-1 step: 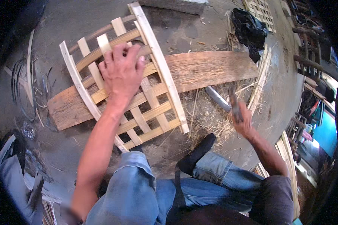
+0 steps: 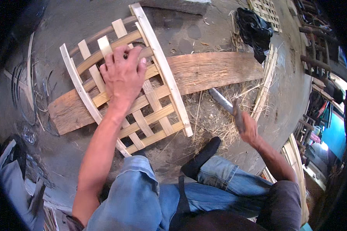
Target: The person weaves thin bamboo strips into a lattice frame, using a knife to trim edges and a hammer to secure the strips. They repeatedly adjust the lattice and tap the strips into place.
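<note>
On the concrete floor (image 2: 204,30) in front of the seated person lies a long wooden plank (image 2: 216,69), running from lower left to upper right, and across it rests a woven lattice panel (image 2: 158,111) made of pale bamboo strips, with thicker strips along its two long sides. The left hand (image 2: 121,75) presses flat on the upper part of the lattice panel, palm down, its fingers spread a little apart and curled over the crossing strips. The right hand (image 2: 250,129) is well apart from the panel, off to the right over a scatter of dry shavings (image 2: 212,115), with its fingers clamped around the handle of a knife (image 2: 226,104) whose broad blade points up and to the left, toward the plank's lower edge. The person's knees in blue jeans (image 2: 142,192) fill the lower middle of the view, and a dark shoe (image 2: 201,156) sits just below the panel's near corner. A black bag (image 2: 254,32) lies at the far end of the plank, near another small lattice piece (image 2: 266,10). Loose bamboo strips (image 2: 266,82) lean beside the bag, running down along the right of the shavings.
</note>
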Action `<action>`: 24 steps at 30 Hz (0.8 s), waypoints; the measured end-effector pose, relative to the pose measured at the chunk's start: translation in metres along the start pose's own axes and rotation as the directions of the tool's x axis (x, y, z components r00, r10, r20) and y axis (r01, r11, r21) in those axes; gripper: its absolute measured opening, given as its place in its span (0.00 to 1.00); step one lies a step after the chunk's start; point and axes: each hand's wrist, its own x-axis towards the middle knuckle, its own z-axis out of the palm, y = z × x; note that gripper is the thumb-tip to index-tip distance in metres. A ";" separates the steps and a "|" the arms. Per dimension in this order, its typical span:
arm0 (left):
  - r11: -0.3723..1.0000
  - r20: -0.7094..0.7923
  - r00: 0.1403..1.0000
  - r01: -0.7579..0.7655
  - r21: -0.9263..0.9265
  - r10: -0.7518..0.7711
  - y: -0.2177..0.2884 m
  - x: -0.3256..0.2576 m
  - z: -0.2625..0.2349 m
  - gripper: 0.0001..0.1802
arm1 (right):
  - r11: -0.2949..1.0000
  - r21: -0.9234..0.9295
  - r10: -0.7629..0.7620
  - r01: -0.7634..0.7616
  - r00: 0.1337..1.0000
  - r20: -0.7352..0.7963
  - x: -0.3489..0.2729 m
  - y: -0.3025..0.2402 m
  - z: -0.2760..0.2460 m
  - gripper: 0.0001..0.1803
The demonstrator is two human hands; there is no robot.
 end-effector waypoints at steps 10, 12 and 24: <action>1.000 0.001 1.000 -0.005 0.028 0.005 0.007 0.006 0.002 0.21 | 0.985 -0.006 -0.174 0.174 0.983 -0.057 -0.015 -0.018 0.048 0.16; 1.000 -0.043 0.999 -0.030 0.009 0.030 0.001 0.004 0.001 0.19 | 0.959 -0.025 -0.282 0.281 0.950 -0.136 0.026 -0.054 0.023 0.17; 1.000 0.019 1.000 -0.011 -0.027 0.012 0.004 0.007 -0.004 0.17 | 0.425 -0.279 -0.785 0.861 0.504 0.362 0.258 -0.113 -0.045 0.19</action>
